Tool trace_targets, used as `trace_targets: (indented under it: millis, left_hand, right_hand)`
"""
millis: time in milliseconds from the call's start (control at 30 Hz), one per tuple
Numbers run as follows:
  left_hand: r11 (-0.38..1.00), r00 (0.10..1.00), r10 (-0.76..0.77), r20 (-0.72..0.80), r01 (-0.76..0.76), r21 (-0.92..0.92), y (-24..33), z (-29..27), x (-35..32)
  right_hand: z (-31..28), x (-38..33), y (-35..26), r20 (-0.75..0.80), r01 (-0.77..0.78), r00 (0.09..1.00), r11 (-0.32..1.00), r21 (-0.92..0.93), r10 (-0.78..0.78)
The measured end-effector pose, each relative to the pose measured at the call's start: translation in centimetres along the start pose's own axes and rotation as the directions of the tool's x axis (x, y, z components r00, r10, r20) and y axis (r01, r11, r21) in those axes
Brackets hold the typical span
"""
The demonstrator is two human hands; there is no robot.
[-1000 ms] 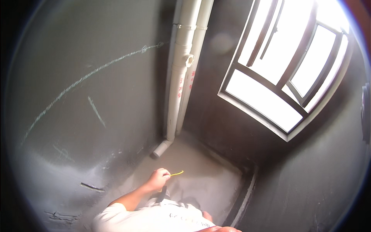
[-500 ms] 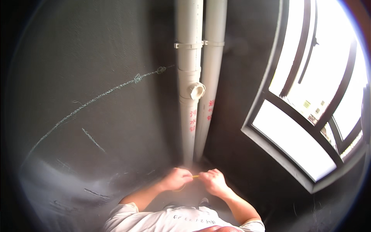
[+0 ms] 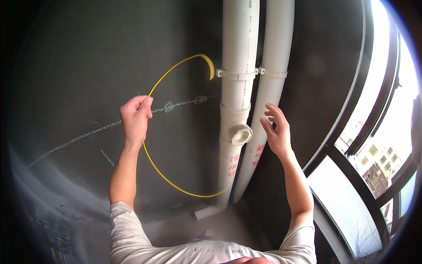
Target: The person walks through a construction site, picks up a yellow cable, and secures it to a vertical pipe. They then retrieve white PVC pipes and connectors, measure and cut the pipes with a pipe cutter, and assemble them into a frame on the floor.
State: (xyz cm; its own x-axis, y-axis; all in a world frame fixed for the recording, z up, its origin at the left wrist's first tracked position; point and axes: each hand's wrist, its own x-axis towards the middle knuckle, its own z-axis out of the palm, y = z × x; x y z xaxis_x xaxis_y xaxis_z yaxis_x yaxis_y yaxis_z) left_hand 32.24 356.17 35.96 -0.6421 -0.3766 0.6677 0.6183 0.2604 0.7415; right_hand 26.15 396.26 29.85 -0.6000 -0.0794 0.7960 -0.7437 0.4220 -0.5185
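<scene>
My left hand [image 3: 135, 116] is raised before the dark wall, its fingers pinching a thin, flexible yellow strip [image 3: 209, 67]. The strip bows in a wide open loop. Its upper end curls over just left of the front white pipe [image 3: 238, 39], and its lower part sweeps across that pipe further down. On the right, my right hand [image 3: 278, 132] is held up with fingers apart and nothing in them. It overlaps the rear white pipe [image 3: 277, 39] in view; whether it touches the pipe I cannot tell. A white round branch fitting [image 3: 241, 134] juts from the front pipe between my hands.
White clamps [image 3: 238, 75] ring both pipes and fix them to the dark wall [image 3: 88, 57]. A pale chalk line [image 3: 88, 133] crosses the wall at left. A framed window [image 3: 347, 202] fills the right side. A short white pipe piece [image 3: 205, 213] sits low by the pipe foot.
My hands were low and close together, with a bit of yellow between them. Now both are raised and apart; the right has let go, and the strip has sprung into a loop. The view has shifted.
</scene>
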Motion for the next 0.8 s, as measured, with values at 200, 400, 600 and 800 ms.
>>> trace_targets:
  millis: [200, 400, 600, 800]
  left_hand:
    - [0.953, 0.968, 0.231, -0.096, -0.205, 0.222, -0.5, 4.7, 9.4]
    - [0.949, 0.954, 0.299, -0.018, -0.296, 0.109, -2.8, 11.9, 15.8]
    - [0.925, 0.899, 0.381, 0.215, -0.37, -0.092, -1.6, 21.3, 19.1]
    - [0.991, 0.873, 0.123, 0.473, -0.079, -0.111, -2.7, 21.9, 21.5]
  right_hand:
    - [0.2, 8.7, 1.2, -0.09, -0.003, 0.996, 0.995, 0.095, 0.011]
    - [0.4, 14.0, 5.0, -0.11, -0.053, 0.991, 0.974, 0.219, 0.079]
    - [1.9, 21.7, 3.6, -0.097, 0.186, 0.981, 0.953, 0.24, -0.167]
    - [3.4, 25.5, 1.4, 0.136, 0.255, 0.955, 0.964, 0.078, -0.264]
